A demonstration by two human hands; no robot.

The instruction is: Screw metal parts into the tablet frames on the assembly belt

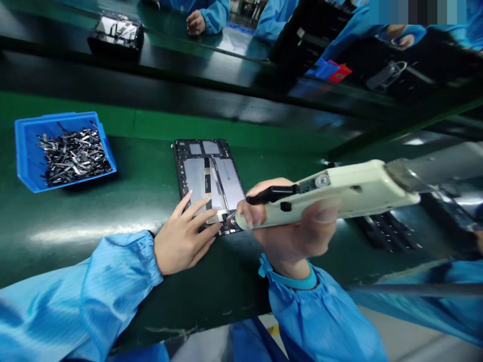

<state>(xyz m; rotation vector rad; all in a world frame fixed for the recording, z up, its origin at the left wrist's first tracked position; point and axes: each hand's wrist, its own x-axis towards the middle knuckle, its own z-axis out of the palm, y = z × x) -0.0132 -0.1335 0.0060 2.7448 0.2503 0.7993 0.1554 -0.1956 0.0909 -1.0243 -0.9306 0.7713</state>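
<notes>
An opened tablet (196,173) lies on the green bench, its grey battery panels and flat ribbon cables showing. My left hand (184,236) rests on its near left part with the fingers spread flat. Wrapped round a cream-coloured electric screwdriver (339,193) with a black lever is my right hand (287,231). The driver's metal nose points down at the tablet's near right corner. My own fingers and the driver hide the exact spot beneath the tip.
A blue bin (30,171) of small metal and black strips stands at the left. Dark parts (388,231) lie at the right. Beyond a raised ledge are a black box (115,37), a red bin (339,72) and co-workers' hands (196,22).
</notes>
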